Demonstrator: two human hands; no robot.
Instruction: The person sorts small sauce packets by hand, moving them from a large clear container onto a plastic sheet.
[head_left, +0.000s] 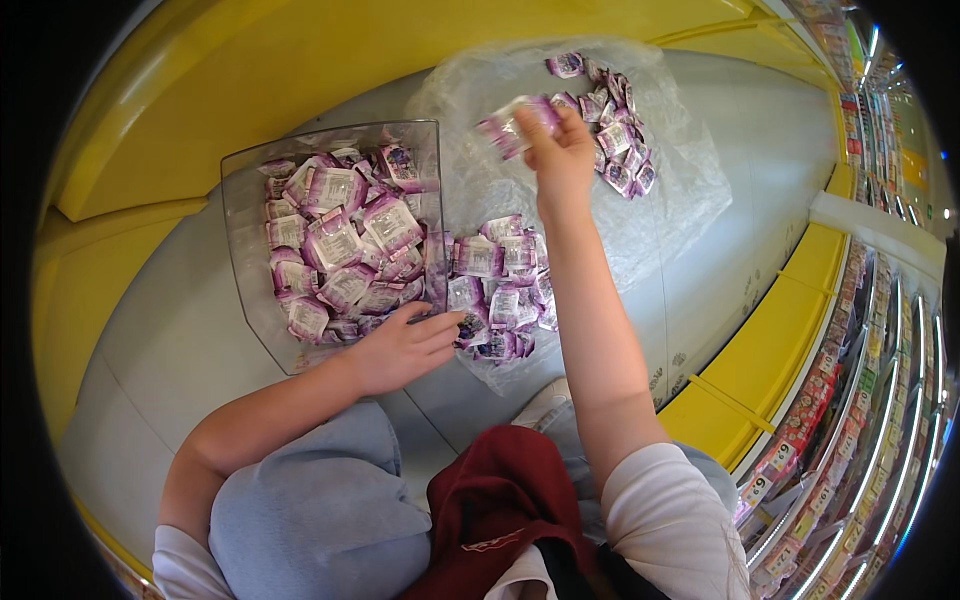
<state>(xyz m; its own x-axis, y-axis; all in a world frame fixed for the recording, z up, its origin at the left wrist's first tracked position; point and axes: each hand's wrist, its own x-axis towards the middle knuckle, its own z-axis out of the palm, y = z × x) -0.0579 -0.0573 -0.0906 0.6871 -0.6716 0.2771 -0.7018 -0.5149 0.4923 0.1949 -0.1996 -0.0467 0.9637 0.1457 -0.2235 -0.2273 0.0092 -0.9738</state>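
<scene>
My right hand (557, 142) holds a small purple-and-white snack packet (514, 127) above a clear plastic sheet or bag on the floor; the packet is a little blurred. My left hand (409, 345) has its fingers apart at the near right corner of a clear plastic bin (259, 315), touching its edge or the packets beside it; which, I cannot tell. Many purple-and-white packets (335, 240) fill the bin. Right of the bin, a pile of like packets (506, 304) lies on the plastic sheet (675, 217). Another group of packets (616, 139) lies farther off, beyond my right hand.
A yellow curved panel (300, 52) rises behind the bin. On the right, a yellow base (757, 330) runs below store shelves (840, 450) with packaged goods and price tags. Grey tiled floor (180, 300) lies under the bin. My bent knees (315, 510) are close in front.
</scene>
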